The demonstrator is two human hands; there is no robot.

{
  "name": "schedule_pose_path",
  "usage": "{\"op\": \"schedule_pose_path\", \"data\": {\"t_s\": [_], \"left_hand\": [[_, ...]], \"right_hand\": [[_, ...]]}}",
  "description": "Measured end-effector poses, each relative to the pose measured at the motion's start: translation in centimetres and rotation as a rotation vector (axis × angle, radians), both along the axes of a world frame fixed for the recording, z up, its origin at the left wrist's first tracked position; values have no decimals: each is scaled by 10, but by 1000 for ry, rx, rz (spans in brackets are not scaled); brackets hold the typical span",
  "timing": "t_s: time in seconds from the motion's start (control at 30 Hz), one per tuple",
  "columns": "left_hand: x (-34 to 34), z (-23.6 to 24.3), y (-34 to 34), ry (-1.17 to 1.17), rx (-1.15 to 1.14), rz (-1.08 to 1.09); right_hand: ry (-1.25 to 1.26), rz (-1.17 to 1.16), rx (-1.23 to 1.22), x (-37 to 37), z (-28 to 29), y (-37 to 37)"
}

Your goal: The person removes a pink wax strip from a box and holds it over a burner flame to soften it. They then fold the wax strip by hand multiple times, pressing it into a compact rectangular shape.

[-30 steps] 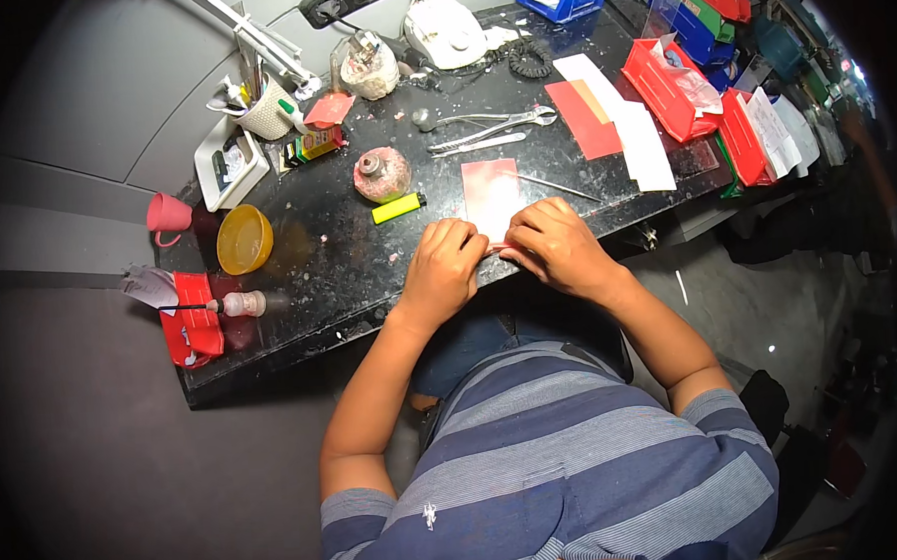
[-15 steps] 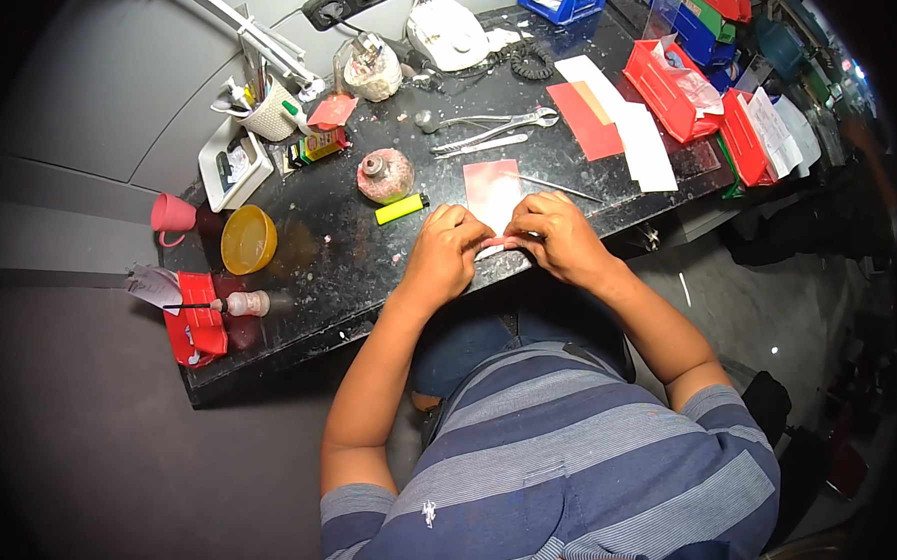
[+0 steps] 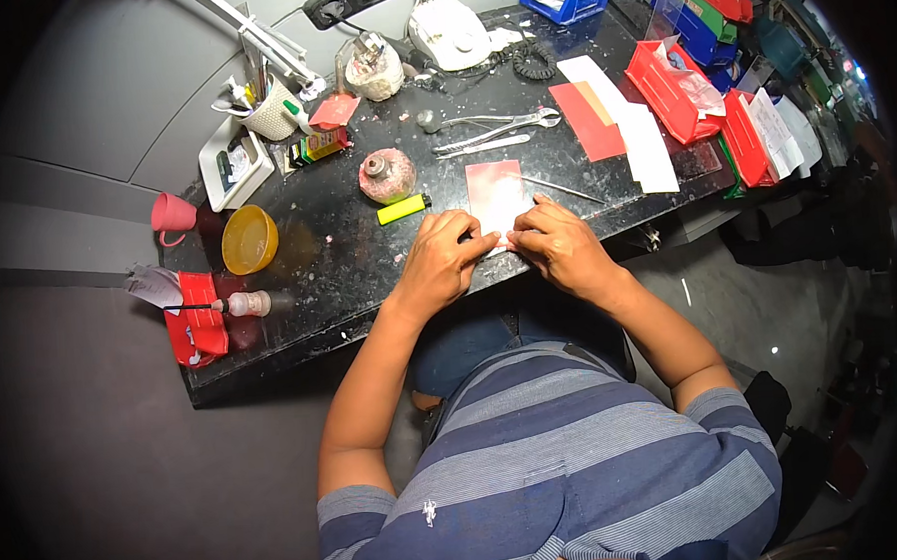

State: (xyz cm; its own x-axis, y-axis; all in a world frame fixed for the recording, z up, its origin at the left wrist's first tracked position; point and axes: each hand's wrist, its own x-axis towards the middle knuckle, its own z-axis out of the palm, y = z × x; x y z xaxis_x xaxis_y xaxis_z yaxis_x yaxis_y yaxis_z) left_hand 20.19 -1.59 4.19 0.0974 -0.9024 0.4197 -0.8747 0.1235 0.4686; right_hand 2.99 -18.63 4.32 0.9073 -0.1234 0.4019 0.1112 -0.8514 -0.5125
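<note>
A pink wax sheet (image 3: 494, 186) lies flat near the front edge of the black bench, its middle bright with glare. At the sheet's near edge, my left hand (image 3: 442, 260) presses thumb and bent fingers together from the left. Opposite it, my right hand (image 3: 561, 241) pinches the same edge with thumb and forefinger. The two sets of fingertips almost meet, and they partly hide the edge between them. Just beyond my left hand is a yellow-green lighter (image 3: 402, 210). A thin metal instrument (image 3: 567, 189) slants away from the sheet's right side.
A spirit burner (image 3: 386, 176) stands beyond the lighter. Pliers (image 3: 492, 133) lie past the sheet. More red wax sheets (image 3: 590, 124) and white papers (image 3: 647, 146) are to the right, beside red bins (image 3: 672, 90). A yellow bowl (image 3: 250, 240) and white tray (image 3: 235, 167) stand left.
My left thumb has straightened and points right along the sheet's near edge. My right fingers have shifted slightly there. The fold of the near edge looks flatter between the fingertips.
</note>
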Motion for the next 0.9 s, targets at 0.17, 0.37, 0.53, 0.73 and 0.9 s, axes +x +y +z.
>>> {"op": "schedule_pose_path", "data": {"t_s": [0.17, 0.37, 0.53, 0.73, 0.9], "left_hand": [[-1, 3, 0, -63, 5, -16], [-19, 12, 6, -163, 82, 27], [-55, 4, 11, -264, 65, 228], [-53, 2, 18, -282, 126, 445], [-52, 2, 18, -207, 142, 547]], "right_hand": [[-38, -98, -202, -7, 0, 23], [42, -168, -248, -12, 1, 39], [83, -196, -260, -16, 1, 43], [142, -262, -241, -28, 0, 36], [165, -336, -296, -37, -2, 34]]}}
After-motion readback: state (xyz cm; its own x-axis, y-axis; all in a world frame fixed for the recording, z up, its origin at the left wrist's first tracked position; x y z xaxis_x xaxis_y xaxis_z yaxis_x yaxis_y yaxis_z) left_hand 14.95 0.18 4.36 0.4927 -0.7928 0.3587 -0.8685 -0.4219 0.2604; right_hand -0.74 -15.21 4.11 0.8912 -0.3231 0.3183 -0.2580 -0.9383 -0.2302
